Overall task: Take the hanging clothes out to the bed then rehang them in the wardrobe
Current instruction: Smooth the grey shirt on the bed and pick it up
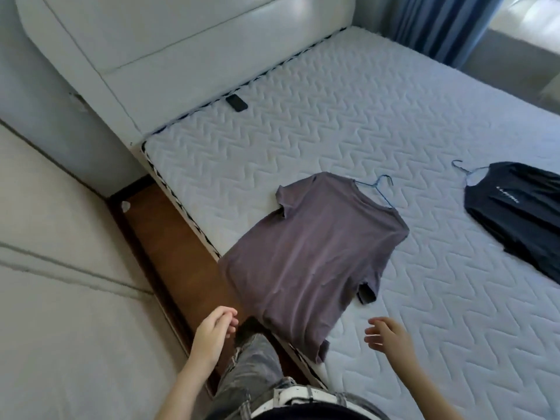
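Grey T-shirt and black shirt lie on the bed; left hand and right hand, fingers relaxed, hold nothing.

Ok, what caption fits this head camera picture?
Grey T-shirt and black top lie spread on the bare mattress.

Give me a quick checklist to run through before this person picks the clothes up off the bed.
1. Hands free: left hand and right hand hold nothing: ok.
2. Grey T-shirt on its blue hanger, hook out at the collar: ok.
3. Grey T-shirt wholly on the mattress: its hem overhangs the edge: not ok.
4. Black garment on the second hanger, hook showing: ok.
5. Phone apart from both garments: ok.
6. Room in the wardrobe: out of view: cannot tell.
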{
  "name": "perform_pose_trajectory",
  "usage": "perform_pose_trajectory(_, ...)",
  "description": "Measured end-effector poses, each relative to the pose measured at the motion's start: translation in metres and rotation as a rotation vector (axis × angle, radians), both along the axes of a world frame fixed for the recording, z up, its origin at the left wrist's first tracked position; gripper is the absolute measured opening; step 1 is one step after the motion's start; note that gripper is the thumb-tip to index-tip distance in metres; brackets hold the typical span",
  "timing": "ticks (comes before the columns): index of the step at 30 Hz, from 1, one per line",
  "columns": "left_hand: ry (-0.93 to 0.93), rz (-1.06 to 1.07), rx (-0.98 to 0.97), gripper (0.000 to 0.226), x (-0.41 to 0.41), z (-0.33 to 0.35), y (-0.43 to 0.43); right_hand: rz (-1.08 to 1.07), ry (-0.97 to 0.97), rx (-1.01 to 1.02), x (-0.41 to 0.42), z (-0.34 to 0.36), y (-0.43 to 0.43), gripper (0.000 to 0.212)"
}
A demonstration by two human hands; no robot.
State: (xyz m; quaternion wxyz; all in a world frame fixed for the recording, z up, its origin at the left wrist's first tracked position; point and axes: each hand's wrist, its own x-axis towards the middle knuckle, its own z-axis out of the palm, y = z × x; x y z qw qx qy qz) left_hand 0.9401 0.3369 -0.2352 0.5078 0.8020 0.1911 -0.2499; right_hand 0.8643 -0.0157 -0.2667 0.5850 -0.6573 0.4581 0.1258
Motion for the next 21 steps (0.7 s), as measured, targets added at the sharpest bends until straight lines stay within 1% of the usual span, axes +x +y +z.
perform_pose_trajectory(3, 0.021, -0.207, 0.031, 0.024, 0.087, 0.004, -0.002, -0.181, 0.035, -0.023, 0.028, 0.001, 0.014, 0.021)
perform_pose_trajectory(6, 0.016, -0.446, 0.068, 0.023, 0.170, 0.010, -0.017, -0.336, 0.031, -0.065, 0.058, 0.012, 0.025, 0.020)
perform_pose_trajectory(10, -0.021, -0.758, 0.120, 0.022, 0.268, 0.001, -0.067, -0.422, 0.020, -0.184, 0.099, 0.004, 0.022, 0.019)
perform_pose_trajectory(13, -0.110, -0.949, 0.173, 0.017, 0.325, -0.023, -0.125, -0.435, 0.041, -0.310, 0.126, -0.022, 0.007, 0.018)
perform_pose_trajectory(16, -0.192, -1.068, 0.185, 0.013, 0.374, -0.064, -0.195, -0.443, 0.061, -0.432, 0.150, -0.058, -0.017, 0.017)
perform_pose_trajectory(18, -0.249, -1.103, 0.195, 0.016, 0.404, -0.100, -0.241, -0.441, 0.096, -0.508, 0.161, -0.093, -0.034, 0.026)
perform_pose_trajectory(21, -0.314, -1.073, 0.205, 0.025, 0.446, -0.157, -0.309, -0.389, 0.197, -0.643, 0.173, -0.161, -0.056, 0.042)
